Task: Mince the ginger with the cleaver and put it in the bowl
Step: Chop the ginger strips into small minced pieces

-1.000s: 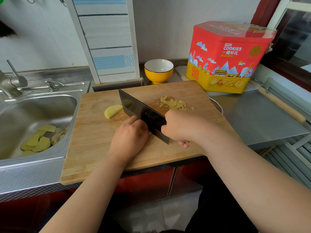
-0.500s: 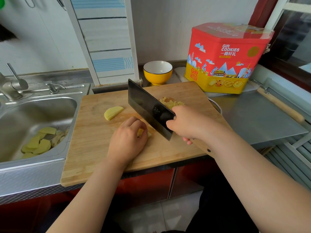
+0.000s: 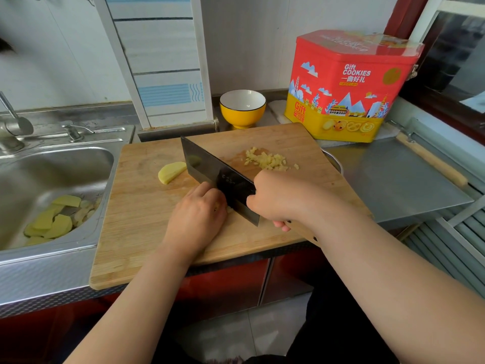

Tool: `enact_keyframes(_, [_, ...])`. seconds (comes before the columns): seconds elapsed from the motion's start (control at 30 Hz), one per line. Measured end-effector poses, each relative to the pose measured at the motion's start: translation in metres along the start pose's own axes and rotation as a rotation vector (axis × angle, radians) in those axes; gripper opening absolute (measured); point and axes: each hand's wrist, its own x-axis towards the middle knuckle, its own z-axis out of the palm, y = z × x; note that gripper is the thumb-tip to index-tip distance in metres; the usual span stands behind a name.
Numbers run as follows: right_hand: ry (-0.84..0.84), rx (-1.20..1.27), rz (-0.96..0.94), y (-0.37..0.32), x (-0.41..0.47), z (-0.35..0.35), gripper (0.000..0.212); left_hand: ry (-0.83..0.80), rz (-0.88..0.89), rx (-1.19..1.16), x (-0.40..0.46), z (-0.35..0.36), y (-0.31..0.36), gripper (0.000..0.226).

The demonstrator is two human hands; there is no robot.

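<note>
1. Fingers of your left hand [image 3: 195, 219] are curling over a small ginger piece [image 3: 216, 206] on the cutting board [image 3: 136, 214], pinning it just beside the blade.
2. Your right hand [image 3: 279, 199] is gripping the cleaver [image 3: 217, 177] at the handle, its edge resting down on the board.
3. You are mid-mince: a chopped pile [image 3: 267, 161] is lying beyond the cleaver, and a whole slice [image 3: 170, 172] is waiting past its tip.
4. Next, I judge, you are needing repeated short chops, knuckles tucked back.
5. The bowl [image 3: 242, 108] is standing behind the board, with no ginger in it.
</note>
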Motion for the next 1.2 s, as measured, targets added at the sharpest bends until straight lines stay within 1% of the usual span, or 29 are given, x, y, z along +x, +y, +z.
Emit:
enact_keyframes(0.17, [0.012,-0.007,0.013,0.001,0.007,0.007,0.040,-0.005,0.007,0.006,0.000,0.000,-0.001,0.004])
enact_keyframes(0.27, [0.026,0.041,0.019,0.009,0.010,0.003,0.018,-0.011,0.000,-0.009,0.001,-0.001,0.000,0.006])
enact_keyframes(0.3, [0.037,0.058,0.021,0.012,0.010,0.002,0.017,-0.010,0.003,-0.016,0.001,-0.002,0.000,0.005])
enact_keyframes(0.4, [0.074,0.094,0.026,0.016,0.010,0.000,0.015,0.002,-0.011,-0.048,-0.001,-0.004,0.002,0.004])
enact_keyframes(0.53, [0.093,0.084,-0.001,0.013,0.001,-0.003,0.014,0.062,-0.048,-0.093,-0.002,-0.006,0.000,0.004])
enact_keyframes(0.73, [0.093,0.031,-0.045,-0.001,-0.011,-0.002,0.012,0.034,-0.050,-0.075,-0.005,-0.004,-0.002,0.006])
enact_keyframes(0.83, [0.069,0.013,-0.022,-0.004,-0.009,0.001,0.029,0.028,-0.050,-0.072,-0.005,-0.002,-0.004,0.005])
enact_keyframes(0.93, [0.038,-0.007,-0.005,-0.006,-0.005,0.005,0.035,0.013,-0.033,-0.059,-0.004,0.000,-0.005,0.005])
enact_keyframes(1.1, [0.024,-0.028,0.018,-0.008,0.004,0.012,0.030,0.010,-0.036,-0.060,-0.004,0.000,-0.006,0.006])
enact_keyframes(1.2, [0.044,-0.016,0.017,-0.006,0.007,0.013,0.020,-0.004,-0.042,-0.049,-0.004,0.000,-0.006,0.006])
